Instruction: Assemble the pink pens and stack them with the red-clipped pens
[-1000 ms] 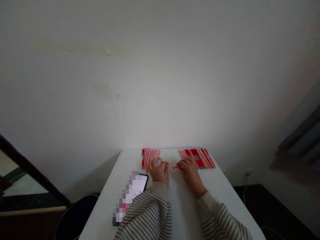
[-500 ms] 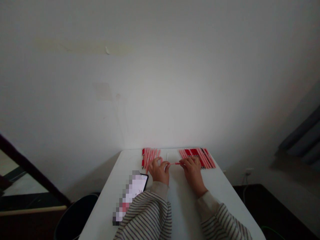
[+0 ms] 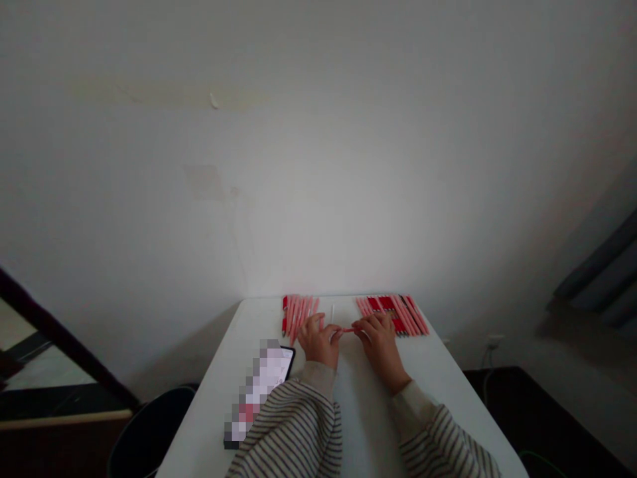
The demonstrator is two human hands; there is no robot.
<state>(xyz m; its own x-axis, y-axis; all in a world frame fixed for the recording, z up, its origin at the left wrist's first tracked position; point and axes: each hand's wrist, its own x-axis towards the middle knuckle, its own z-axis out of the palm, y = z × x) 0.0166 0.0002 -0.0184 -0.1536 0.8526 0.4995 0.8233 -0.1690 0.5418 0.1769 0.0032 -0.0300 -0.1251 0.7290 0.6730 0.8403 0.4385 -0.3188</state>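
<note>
My left hand (image 3: 318,342) and my right hand (image 3: 377,338) meet over the far part of the white table. Fingertips of both pinch a thin red-and-pink pen (image 3: 348,330), held level between them; its ends are hidden by the fingers. Beside my left hand lies a row of pink pens (image 3: 301,312) with a few red parts at its left edge. Beyond and to the right of my right hand is a second row of pink and red pens (image 3: 411,315), partly covered by that hand. A thin white stick (image 3: 333,312) lies between the rows.
A phone (image 3: 269,372) with a lit, partly blurred screen lies left of my left forearm on the white table (image 3: 358,425). The far table edge meets a pale wall (image 3: 318,166). A dark bin (image 3: 149,431) stands at the left, below the tabletop.
My hands have come closer together, so less of the pen shows between the fingertips. The pen rows and the phone stay where they were.
</note>
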